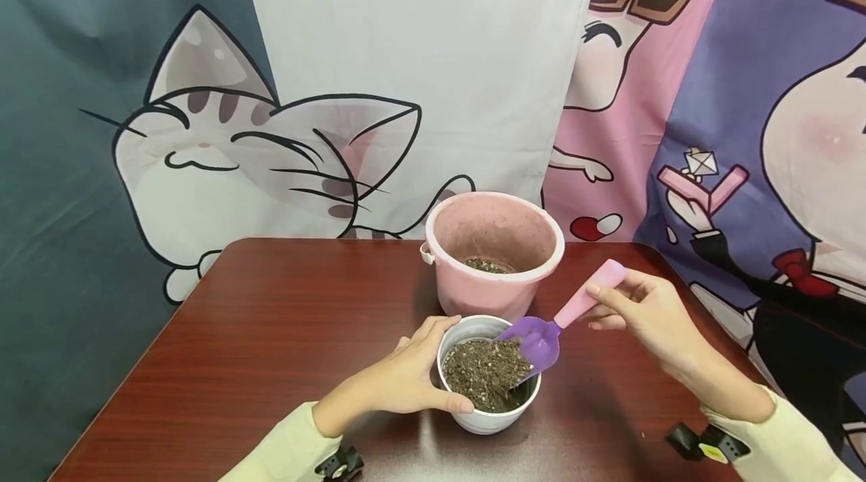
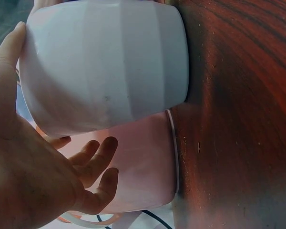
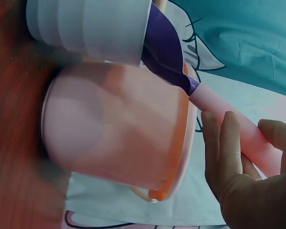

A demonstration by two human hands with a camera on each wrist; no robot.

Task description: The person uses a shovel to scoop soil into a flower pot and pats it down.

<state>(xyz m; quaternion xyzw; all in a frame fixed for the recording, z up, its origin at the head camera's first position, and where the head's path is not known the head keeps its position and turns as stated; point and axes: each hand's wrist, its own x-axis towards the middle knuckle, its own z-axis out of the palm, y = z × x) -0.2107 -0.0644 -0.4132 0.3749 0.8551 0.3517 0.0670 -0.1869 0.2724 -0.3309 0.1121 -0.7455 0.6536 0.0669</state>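
A white flower pot (image 1: pixel 482 422) stands upright on the table with dark, speckled soil (image 1: pixel 483 373) in it. My left hand (image 1: pixel 413 377) holds the pot from its left side, thumb on the near rim and a finger at the far rim. In the left wrist view the other fingers (image 2: pixel 105 155) are spread apart from the pot wall. My right hand (image 1: pixel 639 313) grips the pink handle of a garden trowel (image 1: pixel 539 344). Its purple scoop tilts down over the pot's right rim, and the tip meets the soil.
Right behind the pot stands a pink bucket (image 1: pixel 487 294) with some soil (image 1: pixel 489 265) at its bottom. Both stand on a reddish-brown wooden table (image 1: pixel 298 316). A cartoon-printed cloth (image 1: pixel 419 31) hangs beyond the table's far edge.
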